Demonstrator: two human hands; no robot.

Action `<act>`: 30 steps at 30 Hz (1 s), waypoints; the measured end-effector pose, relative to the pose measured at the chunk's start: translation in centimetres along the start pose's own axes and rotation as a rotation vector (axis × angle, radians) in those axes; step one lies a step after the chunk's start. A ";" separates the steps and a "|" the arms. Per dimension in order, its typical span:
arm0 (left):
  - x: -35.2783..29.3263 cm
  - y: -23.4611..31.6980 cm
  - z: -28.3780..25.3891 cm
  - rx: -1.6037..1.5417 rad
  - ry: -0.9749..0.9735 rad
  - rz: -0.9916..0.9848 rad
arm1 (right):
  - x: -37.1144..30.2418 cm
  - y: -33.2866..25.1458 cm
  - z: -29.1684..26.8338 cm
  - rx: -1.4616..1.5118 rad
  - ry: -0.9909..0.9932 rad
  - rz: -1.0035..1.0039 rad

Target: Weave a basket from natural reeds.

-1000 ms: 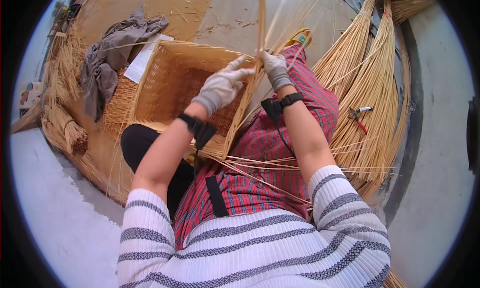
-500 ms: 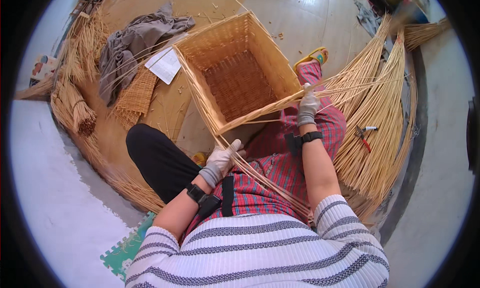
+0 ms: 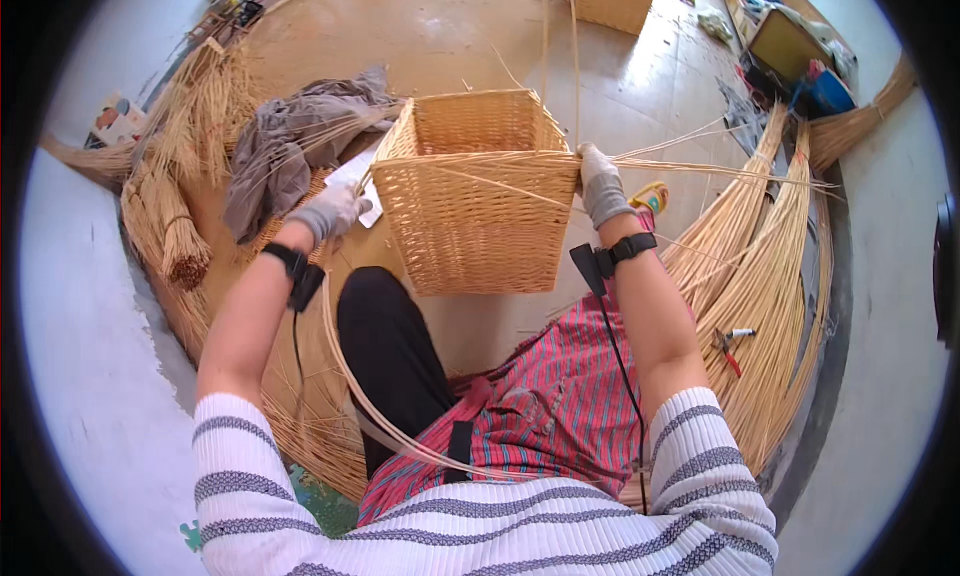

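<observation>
A square wicker basket (image 3: 475,231) hangs in front of me, its near woven side facing me and its open top tilted partly away. My right hand (image 3: 603,186), in a pale glove, grips the near right rim corner, where several long wicker strands (image 3: 680,166) stick out to the right. Left of the basket, my gloved left hand (image 3: 335,213) is closed around a bunch of bendy wicker strands (image 3: 345,361), which curve down from it toward my lap. The rest of that bunch runs across my waist. How the strands join the basket on the left is hidden by my hand.
Long bundles of wicker rods (image 3: 775,296) fan out at right, with red-handled pliers (image 3: 728,351) lying on them. More bundles (image 3: 180,221) line the left. A grey cloth (image 3: 285,156) and white paper (image 3: 368,191) lie beyond my left hand. Another basket (image 3: 615,1) stands at the back.
The basket has swung from inside-up to showing its near outer side. My left hand moved up and left with the strands; my right hand stayed at the rim corner. The view now reaches farther.
</observation>
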State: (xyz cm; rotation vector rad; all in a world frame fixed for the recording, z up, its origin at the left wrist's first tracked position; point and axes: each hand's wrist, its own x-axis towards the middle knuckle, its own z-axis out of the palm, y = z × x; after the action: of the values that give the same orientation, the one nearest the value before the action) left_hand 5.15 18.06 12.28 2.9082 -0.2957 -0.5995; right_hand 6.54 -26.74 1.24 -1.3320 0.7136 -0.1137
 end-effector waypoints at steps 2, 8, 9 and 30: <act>1.9 -1.2 -2.4 0.153 0.063 0.103 | 0.1 -1.8 1.0 0.068 -0.018 0.007; 5.5 -2.4 -3.6 0.276 0.180 0.054 | 0.2 -3.3 1.6 0.066 0.002 0.030; 5.5 -2.5 -2.7 0.171 0.161 0.052 | 0.0 -2.9 1.3 0.060 -0.003 0.018; 0.6 -1.7 17.3 -1.046 -0.117 -0.440 | -12.1 18.7 -5.7 0.019 0.055 -0.243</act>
State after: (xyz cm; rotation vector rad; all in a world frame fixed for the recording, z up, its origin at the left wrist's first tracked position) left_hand -1.08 17.57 -3.95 1.9066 0.5178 -0.6952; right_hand -11.94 -20.97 -11.24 -1.3984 0.5929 -0.3523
